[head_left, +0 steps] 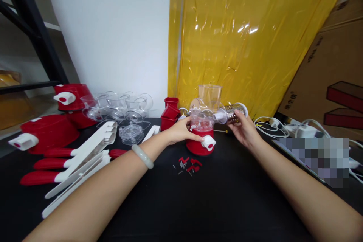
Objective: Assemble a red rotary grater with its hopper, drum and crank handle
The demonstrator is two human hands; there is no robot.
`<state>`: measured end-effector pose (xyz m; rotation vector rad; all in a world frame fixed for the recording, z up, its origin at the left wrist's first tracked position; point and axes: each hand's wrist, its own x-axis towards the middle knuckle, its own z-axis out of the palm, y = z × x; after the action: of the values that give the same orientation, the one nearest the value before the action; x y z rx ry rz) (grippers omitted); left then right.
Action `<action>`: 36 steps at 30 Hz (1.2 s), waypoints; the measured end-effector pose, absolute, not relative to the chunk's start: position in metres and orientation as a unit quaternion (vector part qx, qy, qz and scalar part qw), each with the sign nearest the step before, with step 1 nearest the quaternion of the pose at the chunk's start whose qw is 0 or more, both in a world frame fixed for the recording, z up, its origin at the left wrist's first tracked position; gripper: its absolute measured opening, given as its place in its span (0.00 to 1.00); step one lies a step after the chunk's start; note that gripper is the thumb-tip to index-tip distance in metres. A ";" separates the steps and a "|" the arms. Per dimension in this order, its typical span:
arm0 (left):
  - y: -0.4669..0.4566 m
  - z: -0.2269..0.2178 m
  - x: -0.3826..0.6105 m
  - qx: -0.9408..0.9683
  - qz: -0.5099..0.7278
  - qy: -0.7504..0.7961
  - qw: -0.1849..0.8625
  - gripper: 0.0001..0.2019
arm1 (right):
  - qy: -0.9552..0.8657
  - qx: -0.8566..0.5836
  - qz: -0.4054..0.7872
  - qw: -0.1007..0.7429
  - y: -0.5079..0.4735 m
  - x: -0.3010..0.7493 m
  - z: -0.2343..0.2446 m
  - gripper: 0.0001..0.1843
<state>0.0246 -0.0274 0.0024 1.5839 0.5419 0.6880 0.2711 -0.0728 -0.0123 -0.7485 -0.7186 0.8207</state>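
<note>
In the middle of the black table stands a rotary grater base (pixel 200 145), red with a white knob on its front. A clear plastic hopper housing (pixel 210 94) sits on top of it. My left hand (pixel 183 131) is closed around the left side of the base, its thumb near the knob. With my right hand (pixel 241 126) I grip a metal grater drum (pixel 234 111) with white plastic ends. The drum lies nearly level, its narrow white end at the housing's right side; whether it is inside the opening I cannot tell.
Small red clips and screws (pixel 188 166) lie in front of the base. To the left are red bases (pixel 51 132), clear housings (pixel 124 104) and white handles with red grips (pixel 82 151). Red hopper parts (pixel 169 115) stand behind my left hand. White cables (pixel 297 128) and a blurred flat device (pixel 314 159) lie right.
</note>
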 end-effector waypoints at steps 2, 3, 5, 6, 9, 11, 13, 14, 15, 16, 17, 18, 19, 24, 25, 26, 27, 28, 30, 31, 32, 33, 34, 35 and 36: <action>-0.027 0.002 0.024 0.688 0.294 0.236 0.620 0.41 | -0.322 -0.342 0.395 0.790 -0.071 0.271 -0.014 0.20; -0.027 0.002 0.024 0.690 0.291 0.235 0.620 0.41 | -0.315 -0.341 0.402 0.789 -0.070 0.270 -0.015 0.19; -0.027 0.002 0.024 0.695 0.286 0.235 0.617 0.41 | -0.303 -0.341 0.414 0.788 -0.069 0.269 -0.017 0.17; -0.027 0.002 0.024 0.698 0.284 0.235 0.614 0.41 | -0.299 -0.342 0.418 0.787 -0.069 0.268 -0.017 0.15; -0.027 0.002 0.024 0.701 0.283 0.239 0.609 0.42 | -0.309 -0.344 0.429 0.776 -0.070 0.266 -0.018 0.14; -0.028 0.002 0.024 0.703 0.282 0.240 0.607 0.42 | -0.325 -0.352 0.431 0.765 -0.071 0.265 -0.018 0.15; -0.028 0.003 0.023 0.708 0.279 0.235 0.605 0.43 | -0.341 -0.370 0.426 0.752 -0.071 0.264 -0.019 0.16; -0.028 0.003 0.023 0.712 0.277 0.232 0.602 0.43 | -0.349 -0.383 0.422 0.744 -0.071 0.263 -0.020 0.17; -0.028 0.003 0.023 0.716 0.274 0.230 0.600 0.43 | -0.357 -0.397 0.417 0.736 -0.071 0.263 -0.021 0.19; -0.028 0.003 0.023 0.720 0.272 0.228 0.596 0.43 | -0.363 -0.411 0.411 0.728 -0.070 0.262 -0.022 0.21; -0.028 0.003 0.022 0.724 0.271 0.227 0.592 0.44 | -0.368 -0.423 0.406 0.721 -0.069 0.262 -0.023 0.23; -0.027 0.003 0.022 0.728 0.270 0.226 0.588 0.44 | -0.371 -0.433 0.403 0.716 -0.068 0.262 -0.024 0.24; -0.027 0.003 0.022 0.731 0.270 0.225 0.585 0.44 | -0.373 -0.440 0.400 0.712 -0.067 0.262 -0.026 0.25; -0.025 0.001 0.022 0.737 0.266 0.218 0.583 0.46 | -0.398 -0.449 0.391 0.698 -0.065 0.264 -0.031 0.20; -0.024 0.001 0.022 0.736 0.264 0.215 0.585 0.46 | -0.411 -0.450 0.388 0.692 -0.065 0.264 -0.031 0.19; -0.024 0.001 0.022 0.735 0.264 0.214 0.587 0.46 | -0.429 -0.448 0.384 0.684 -0.065 0.265 -0.032 0.19; -0.024 0.001 0.022 0.735 0.263 0.215 0.587 0.46 | -0.448 -0.446 0.380 0.675 -0.065 0.265 -0.032 0.19; -0.024 0.001 0.022 0.737 0.262 0.216 0.584 0.47 | -0.466 -0.443 0.376 0.668 -0.065 0.265 -0.032 0.20; -0.025 0.002 0.022 0.743 0.262 0.222 0.575 0.47 | -0.491 -0.438 0.369 0.657 -0.066 0.265 -0.034 0.24; -0.025 0.003 0.022 0.747 0.261 0.224 0.569 0.47 | -0.499 -0.436 0.366 0.654 -0.066 0.265 -0.034 0.26; -0.025 0.003 0.021 0.750 0.260 0.225 0.564 0.47 | -0.505 -0.434 0.365 0.651 -0.066 0.265 -0.035 0.27; -0.026 0.003 0.021 0.754 0.258 0.225 0.560 0.47 | -0.512 -0.432 0.365 0.647 -0.066 0.264 -0.035 0.28; -0.026 0.004 0.021 0.757 0.256 0.223 0.558 0.47 | -0.519 -0.429 0.368 0.641 -0.065 0.264 -0.036 0.29; -0.026 0.004 0.021 0.760 0.254 0.221 0.555 0.47 | -0.526 -0.427 0.370 0.635 -0.065 0.263 -0.036 0.30; -0.027 0.004 0.021 0.763 0.254 0.219 0.553 0.47 | -0.532 -0.427 0.371 0.630 -0.065 0.263 -0.036 0.31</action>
<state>0.0213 -0.0265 0.0039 1.8032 0.5170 0.5996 0.2633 -0.0654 -0.0363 -0.9785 -1.2174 0.8507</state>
